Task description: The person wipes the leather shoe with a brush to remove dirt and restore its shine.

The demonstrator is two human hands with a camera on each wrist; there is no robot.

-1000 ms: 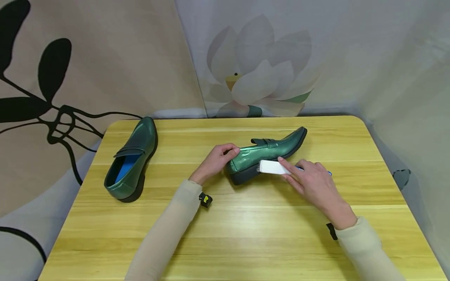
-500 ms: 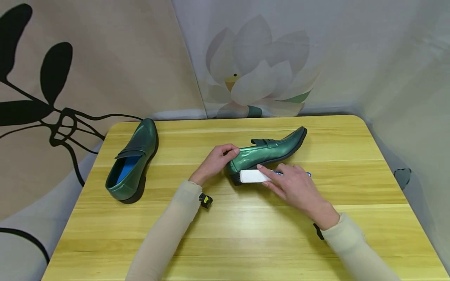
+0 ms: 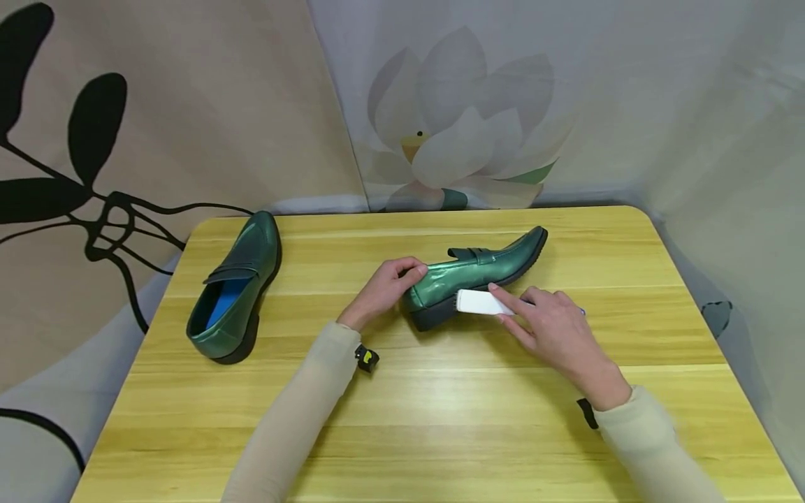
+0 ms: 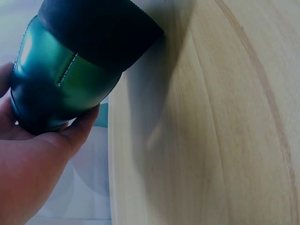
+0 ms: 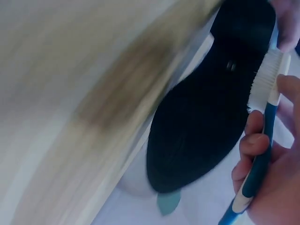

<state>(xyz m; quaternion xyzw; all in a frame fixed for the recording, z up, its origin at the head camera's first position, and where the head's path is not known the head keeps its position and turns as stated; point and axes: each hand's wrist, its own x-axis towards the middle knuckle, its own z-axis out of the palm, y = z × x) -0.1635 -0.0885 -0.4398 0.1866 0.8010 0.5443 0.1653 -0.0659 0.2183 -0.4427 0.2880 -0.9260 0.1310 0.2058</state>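
Observation:
A shiny green loafer (image 3: 449,279) with a black sole is tilted over the table, toe pointing right. My left hand (image 3: 385,290) grips it by the heel end of its opening, thumb on the outside, as the left wrist view shows with the heel (image 4: 103,33) above the fingers. My right hand (image 3: 556,335) holds a brush with a white head (image 3: 483,302) and a blue and white handle (image 5: 260,164). Its white bristles (image 5: 264,82) lie against the sole's side edge near the arch. The black underside (image 5: 201,117) faces the right wrist camera.
A second green loafer (image 3: 235,293) with a blue insole stands at the table's left, toe toward the back edge. The wooden table (image 3: 440,433) ends at a curtain (image 3: 472,105) printed with a pale flower.
The brush slid left along the sole's edge to the heel, then came back right to the arch. The held loafer and my left hand stay almost still.

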